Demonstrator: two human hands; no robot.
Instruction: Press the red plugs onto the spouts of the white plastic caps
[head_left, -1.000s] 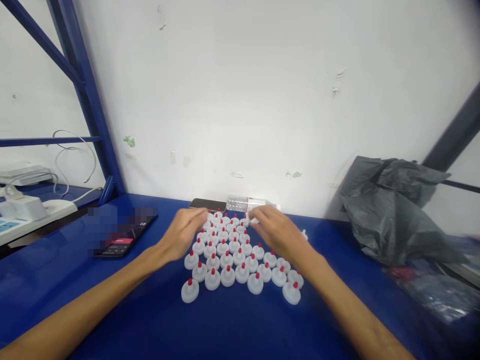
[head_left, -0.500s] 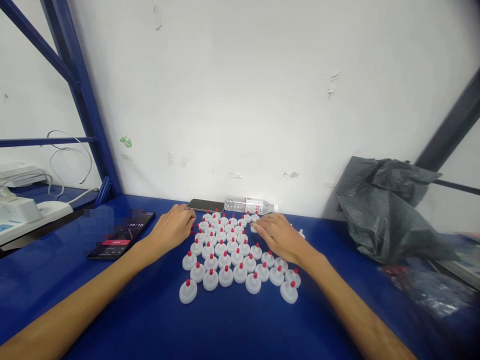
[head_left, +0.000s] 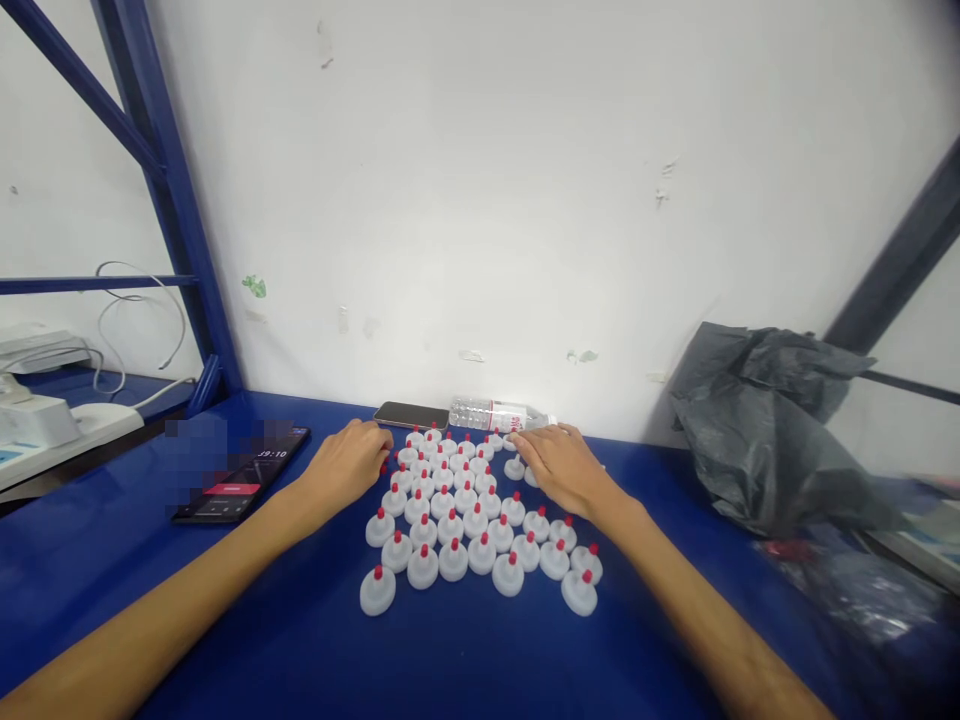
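Many white round bottle caps (head_left: pixel 450 528), most with a red tip on a spout, stand upright on the blue table. My left hand (head_left: pixel 352 460) is at the left edge of the group, its fingers curled down and closed beside small red tips (head_left: pixel 385 469). What its fingertips hold, if anything, is hidden. At the far right of the group, my right hand (head_left: pixel 559 465) lies low with fingers stretched out. Its fingertips reach a white cap (head_left: pixel 510 441) at the back. Under and beside that hand are white spouted caps (head_left: pixel 514 468) without red tips, partly covered.
A clear water bottle (head_left: pixel 495 414) lies along the wall beside a dark phone (head_left: pixel 420 415). A second phone (head_left: pixel 244 480) with a lit screen lies at left. To the right are a grey plastic bag (head_left: pixel 757 420) and a clear bag (head_left: pixel 862 580). A power strip (head_left: pixel 97 425) sits far left.
My right hand has shifted slightly, uncovering white caps without red tips below its fingers. My left hand stays about where it was. The view has tilted a little.
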